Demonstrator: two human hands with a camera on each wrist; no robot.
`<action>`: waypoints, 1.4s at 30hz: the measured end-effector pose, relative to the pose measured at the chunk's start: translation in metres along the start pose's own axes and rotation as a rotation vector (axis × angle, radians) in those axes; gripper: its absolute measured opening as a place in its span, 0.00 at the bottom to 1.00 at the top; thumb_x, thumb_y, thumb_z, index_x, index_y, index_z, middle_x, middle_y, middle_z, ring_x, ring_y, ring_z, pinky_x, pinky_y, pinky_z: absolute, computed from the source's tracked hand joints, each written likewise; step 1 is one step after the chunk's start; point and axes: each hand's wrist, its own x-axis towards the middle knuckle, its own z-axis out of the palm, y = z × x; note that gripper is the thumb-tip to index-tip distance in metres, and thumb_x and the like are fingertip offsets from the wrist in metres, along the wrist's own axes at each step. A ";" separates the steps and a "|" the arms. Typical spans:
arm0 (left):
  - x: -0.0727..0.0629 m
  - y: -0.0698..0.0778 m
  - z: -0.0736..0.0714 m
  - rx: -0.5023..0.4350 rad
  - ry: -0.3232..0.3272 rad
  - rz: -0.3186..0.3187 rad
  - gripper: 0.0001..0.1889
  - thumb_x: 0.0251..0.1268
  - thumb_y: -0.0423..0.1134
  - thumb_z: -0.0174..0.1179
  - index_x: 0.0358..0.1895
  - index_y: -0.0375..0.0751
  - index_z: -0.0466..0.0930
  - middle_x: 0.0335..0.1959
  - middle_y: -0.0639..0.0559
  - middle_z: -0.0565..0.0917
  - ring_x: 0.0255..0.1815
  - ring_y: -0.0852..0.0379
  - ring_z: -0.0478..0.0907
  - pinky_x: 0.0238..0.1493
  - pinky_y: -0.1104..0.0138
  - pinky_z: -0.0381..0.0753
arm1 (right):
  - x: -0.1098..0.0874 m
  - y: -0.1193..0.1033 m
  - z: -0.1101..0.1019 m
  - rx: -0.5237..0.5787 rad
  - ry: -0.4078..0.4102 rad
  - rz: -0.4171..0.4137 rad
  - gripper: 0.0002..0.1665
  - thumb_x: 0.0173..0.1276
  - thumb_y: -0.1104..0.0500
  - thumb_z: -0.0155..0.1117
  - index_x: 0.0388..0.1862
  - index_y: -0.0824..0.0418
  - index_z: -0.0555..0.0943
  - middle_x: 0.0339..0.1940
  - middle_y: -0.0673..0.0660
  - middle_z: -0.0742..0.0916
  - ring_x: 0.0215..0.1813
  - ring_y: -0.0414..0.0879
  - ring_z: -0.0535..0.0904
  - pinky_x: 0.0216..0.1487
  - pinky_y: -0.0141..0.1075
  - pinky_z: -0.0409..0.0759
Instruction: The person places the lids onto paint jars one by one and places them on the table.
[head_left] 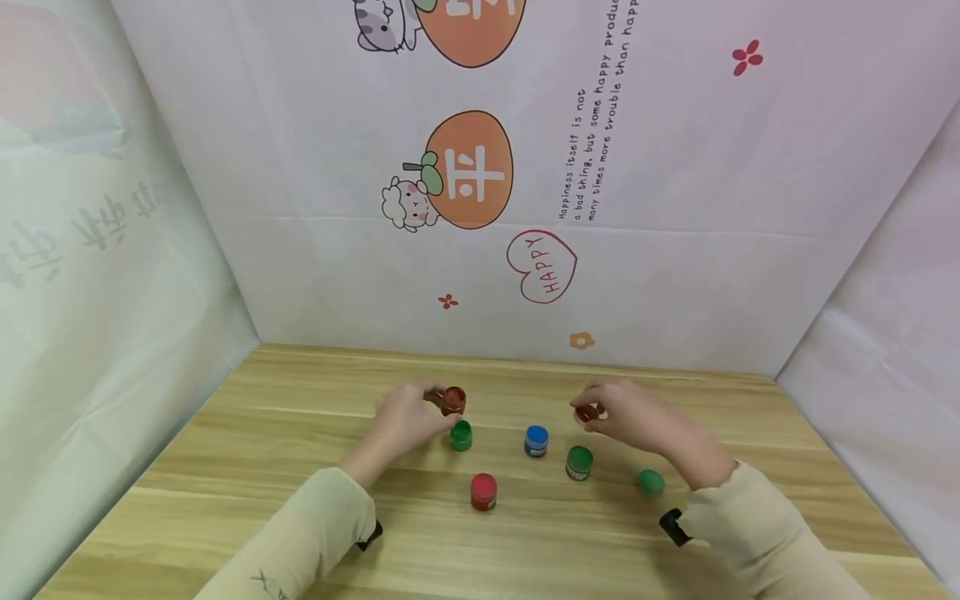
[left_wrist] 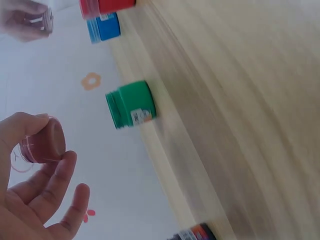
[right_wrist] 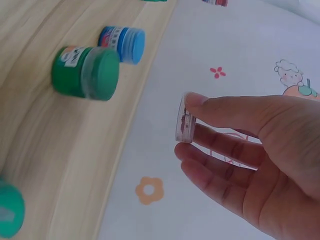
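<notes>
My left hand [head_left: 408, 421] pinches a small brown paint jar [left_wrist: 49, 142] between thumb and fingers, raised above the table; the head view shows its open top. Just in front of that jar stands an uncapped green paint jar [head_left: 461, 436]. Over on the right, my right hand [head_left: 626, 417] pinches a clear, brown-stained lid [right_wrist: 185, 120] by its rim, also held in the air. Nearest to this hand are a capped green paint jar [right_wrist: 85, 73], a blue paint jar [right_wrist: 122, 44] and a loose green lid [head_left: 651, 481] lying on the table.
A red paint jar [head_left: 483, 492] stands nearer the front of the wooden table [head_left: 225, 500]. Part of a dark labelled jar [left_wrist: 196, 233] shows at the bottom of the left wrist view. Printed white sheeting [head_left: 337, 275] rises behind the table and at both sides.
</notes>
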 end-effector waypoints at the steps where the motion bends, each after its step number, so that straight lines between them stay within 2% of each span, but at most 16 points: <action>1: -0.001 0.001 0.001 -0.007 0.001 0.006 0.20 0.56 0.47 0.77 0.50 0.43 0.88 0.36 0.58 0.88 0.51 0.44 0.82 0.56 0.41 0.69 | 0.002 -0.002 -0.001 0.003 0.002 -0.005 0.13 0.66 0.68 0.73 0.50 0.64 0.88 0.43 0.53 0.86 0.43 0.45 0.82 0.44 0.40 0.83; 6: -0.003 0.007 0.005 -0.057 -0.001 0.040 0.20 0.56 0.47 0.77 0.50 0.44 0.88 0.36 0.59 0.88 0.50 0.44 0.83 0.57 0.40 0.69 | 0.009 -0.013 -0.004 0.006 0.020 -0.038 0.12 0.66 0.65 0.74 0.49 0.63 0.88 0.41 0.51 0.84 0.42 0.45 0.80 0.41 0.38 0.82; 13: -0.005 0.017 0.012 -0.085 -0.010 0.092 0.20 0.57 0.49 0.77 0.49 0.44 0.88 0.34 0.61 0.88 0.49 0.46 0.84 0.55 0.39 0.71 | 0.018 -0.031 -0.010 0.044 0.024 -0.077 0.13 0.68 0.64 0.72 0.51 0.62 0.88 0.40 0.48 0.83 0.38 0.39 0.77 0.39 0.34 0.80; 20: -0.007 0.027 0.018 -0.160 -0.025 0.131 0.20 0.56 0.49 0.78 0.48 0.42 0.88 0.33 0.60 0.88 0.46 0.47 0.85 0.50 0.49 0.77 | 0.025 -0.042 -0.009 0.085 0.054 -0.121 0.16 0.67 0.62 0.74 0.54 0.61 0.88 0.42 0.50 0.85 0.34 0.36 0.77 0.36 0.32 0.80; 29: -0.010 0.032 0.029 -0.261 -0.060 0.152 0.18 0.58 0.46 0.77 0.49 0.43 0.88 0.35 0.59 0.88 0.43 0.46 0.85 0.46 0.57 0.80 | 0.034 -0.050 -0.007 0.122 0.050 -0.191 0.16 0.68 0.63 0.73 0.54 0.63 0.88 0.42 0.50 0.85 0.39 0.39 0.81 0.40 0.32 0.83; 36: -0.012 0.039 0.031 -0.295 -0.075 0.155 0.15 0.58 0.44 0.77 0.48 0.47 0.90 0.36 0.60 0.88 0.43 0.53 0.85 0.44 0.58 0.80 | 0.035 -0.051 -0.004 0.179 0.026 -0.245 0.16 0.68 0.64 0.73 0.54 0.62 0.88 0.44 0.50 0.86 0.44 0.42 0.82 0.46 0.37 0.84; 42: -0.013 0.042 0.033 -0.322 -0.104 0.146 0.14 0.59 0.44 0.77 0.48 0.48 0.90 0.36 0.62 0.88 0.46 0.50 0.84 0.45 0.57 0.80 | 0.036 -0.053 -0.003 0.211 -0.001 -0.260 0.14 0.68 0.66 0.72 0.53 0.61 0.88 0.46 0.50 0.86 0.45 0.43 0.83 0.48 0.38 0.84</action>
